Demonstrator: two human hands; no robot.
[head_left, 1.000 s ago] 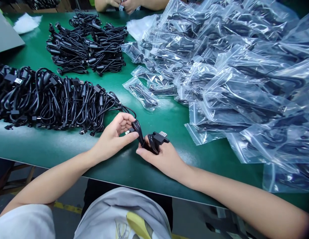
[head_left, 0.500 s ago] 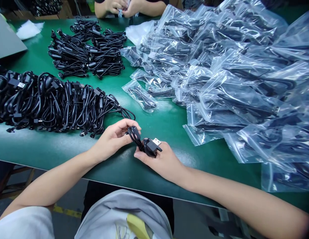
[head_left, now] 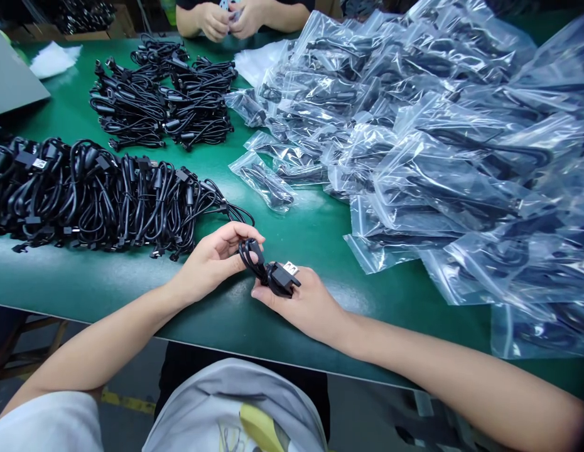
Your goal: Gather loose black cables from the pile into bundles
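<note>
Loosely curled left fingers (head_left: 236,230) at cable (head_left: 275,280)

one black cable (head_left: 275,280), folded up in loops, bunched thin in the middle, shiny flat metal plug (head_left: 291,269) poking up at the right end, held tilted over the green table (head_left: 315,232)

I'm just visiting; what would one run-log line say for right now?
left hand: on cable bundle | right hand: holding same bundle | left: loose cables | right: bagged cables
</note>
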